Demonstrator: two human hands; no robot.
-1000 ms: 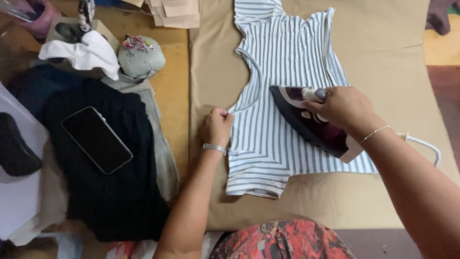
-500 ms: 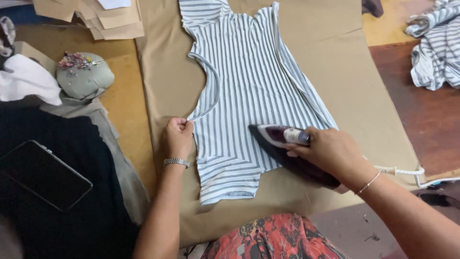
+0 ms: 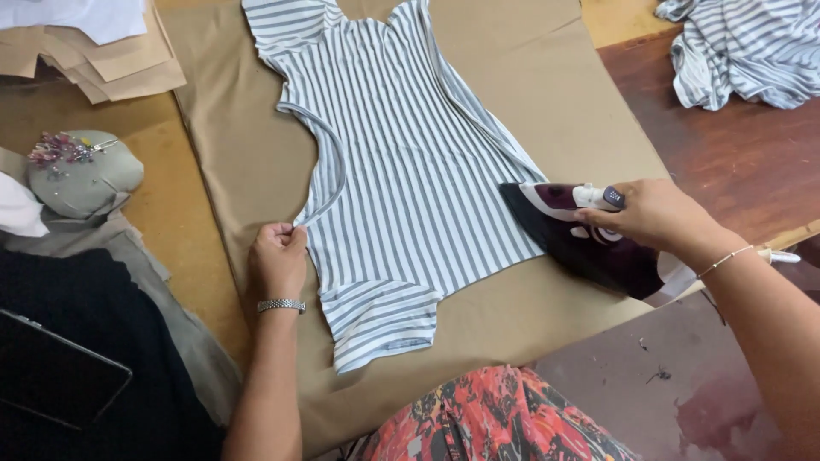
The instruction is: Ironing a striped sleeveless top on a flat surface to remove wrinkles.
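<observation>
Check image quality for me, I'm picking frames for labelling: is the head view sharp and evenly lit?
Head view: soft, even light, no glare; grey-and-white striped knit garment crisp; dark maroon electric iron and right hand in focus.

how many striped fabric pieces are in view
2. One striped garment lies flat on the brown paper, held by the left hand; a crumpled striped pile sits top right, partly cut off, so more may be hidden.

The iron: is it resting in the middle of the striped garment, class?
No: the iron, held by the right hand, sits at the right edge of the striped garment, mostly over the brown paper.
</observation>
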